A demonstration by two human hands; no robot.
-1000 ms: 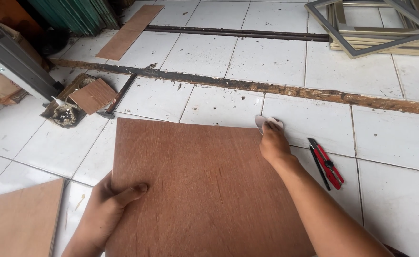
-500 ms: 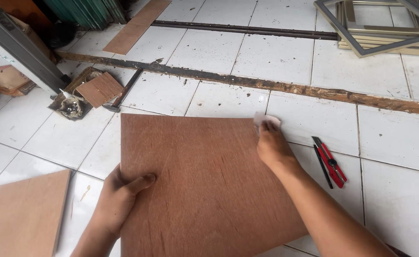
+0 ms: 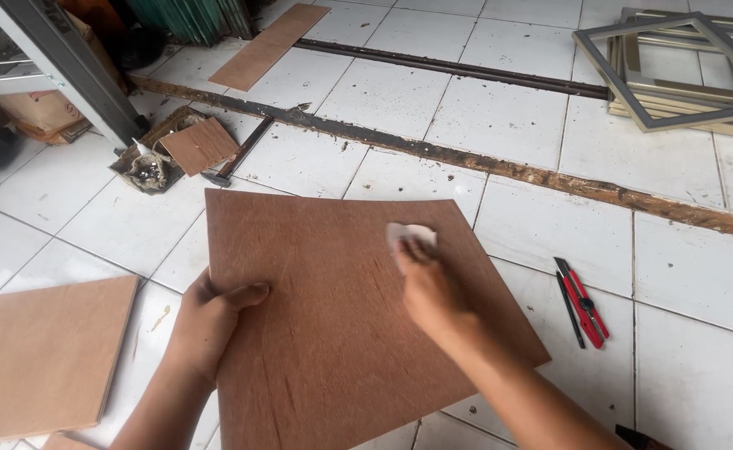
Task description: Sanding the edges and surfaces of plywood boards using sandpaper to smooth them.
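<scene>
A square reddish-brown plywood board (image 3: 333, 333) lies flat on the white tiled floor in front of me. My left hand (image 3: 212, 312) grips its left edge, thumb on top of the board. My right hand (image 3: 429, 287) presses a small pale scrap, like a piece of sandpaper or cloth (image 3: 408, 235), flat against the upper middle of the board, fingers closed over it.
A red utility knife (image 3: 581, 302) lies on the tiles right of the board. A second wooden board (image 3: 42, 354) sits at the lower left. A hammer (image 3: 235, 156) and a small box of bits (image 3: 154, 162) lie behind. Stacked frames (image 3: 683, 71) rest at top right. A grey metal leg (image 3: 67, 71) stands at top left.
My right hand has slid with the pale scrap from the board's far right corner inward toward its upper middle. My left hand stays on the left edge. The view shifted.
</scene>
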